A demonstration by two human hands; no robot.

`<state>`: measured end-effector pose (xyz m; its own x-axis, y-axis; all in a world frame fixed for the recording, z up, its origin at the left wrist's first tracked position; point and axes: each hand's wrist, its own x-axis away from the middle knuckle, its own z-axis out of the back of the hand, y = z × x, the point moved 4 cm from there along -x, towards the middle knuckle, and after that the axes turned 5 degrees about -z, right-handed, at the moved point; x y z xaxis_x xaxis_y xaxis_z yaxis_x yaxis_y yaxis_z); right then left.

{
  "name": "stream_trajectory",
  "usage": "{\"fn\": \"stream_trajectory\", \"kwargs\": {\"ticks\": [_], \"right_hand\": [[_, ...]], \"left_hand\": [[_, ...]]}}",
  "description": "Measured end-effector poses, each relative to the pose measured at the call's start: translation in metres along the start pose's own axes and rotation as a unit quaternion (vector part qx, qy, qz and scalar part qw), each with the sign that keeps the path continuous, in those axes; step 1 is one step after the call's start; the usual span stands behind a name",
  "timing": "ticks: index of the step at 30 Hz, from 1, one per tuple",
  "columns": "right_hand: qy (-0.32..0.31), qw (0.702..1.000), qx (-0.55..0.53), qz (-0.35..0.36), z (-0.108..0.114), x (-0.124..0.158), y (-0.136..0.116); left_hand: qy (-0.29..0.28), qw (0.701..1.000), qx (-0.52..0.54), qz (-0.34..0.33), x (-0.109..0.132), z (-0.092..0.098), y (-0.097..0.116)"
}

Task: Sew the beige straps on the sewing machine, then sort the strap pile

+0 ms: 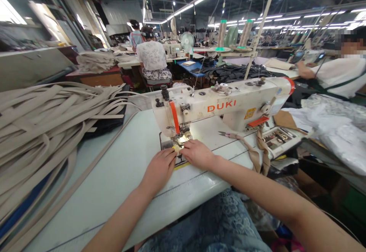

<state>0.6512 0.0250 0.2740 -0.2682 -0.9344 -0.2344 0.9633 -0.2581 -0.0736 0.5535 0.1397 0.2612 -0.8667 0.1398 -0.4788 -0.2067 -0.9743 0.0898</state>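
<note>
My left hand [160, 168] rests on the sewing machine bed just left of the needle, its fingers closed together at the edge of a small pale piece of material [177, 151]. From the right, my right hand [198, 154] has bent fingers closed at the same piece, close by the presser foot. The hands hide most of this piece, so its kind cannot be made out. A white sewing machine [197, 109] with orange "DUKI" lettering stands over it, its lamp lighting the needle area. Thread snips [227, 134] lie on the bed beyond my right hand.
Long beige straps [51, 118] are heaped at the left; one runs along the pale green tabletop [114, 172]. A parts tray [278, 139] and white cloth [337, 126] are at the right. Thread cones [221, 34] stand behind the machine. Other people sit farther off, one at the right.
</note>
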Motion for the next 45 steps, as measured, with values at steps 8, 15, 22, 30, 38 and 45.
{"fn": "stream_trajectory", "kwargs": {"ticks": [8,15,22,30,38,45], "right_hand": [[0.023,0.999,-0.024,-0.004,-0.004,-0.004,0.004],[0.04,0.999,-0.033,0.002,-0.003,-0.003,0.005],[0.046,0.998,-0.033,-0.009,-0.005,-0.004,0.005],[0.063,0.997,-0.053,-0.008,-0.008,-0.003,0.007],[0.079,0.995,-0.055,-0.005,-0.006,-0.002,0.007],[0.077,0.995,-0.056,-0.006,-0.006,-0.003,0.007]], "left_hand": [[-0.021,1.0,-0.013,0.016,-0.008,-0.001,-0.005],[-0.019,1.0,-0.015,0.006,-0.01,-0.003,-0.012],[-0.02,1.0,-0.003,0.01,-0.011,-0.004,-0.017],[-0.022,0.999,-0.001,0.023,-0.016,-0.004,-0.02],[-0.019,1.0,-0.004,0.024,-0.019,-0.005,-0.022],[-0.013,0.999,0.014,0.034,-0.02,-0.006,-0.023]]}}
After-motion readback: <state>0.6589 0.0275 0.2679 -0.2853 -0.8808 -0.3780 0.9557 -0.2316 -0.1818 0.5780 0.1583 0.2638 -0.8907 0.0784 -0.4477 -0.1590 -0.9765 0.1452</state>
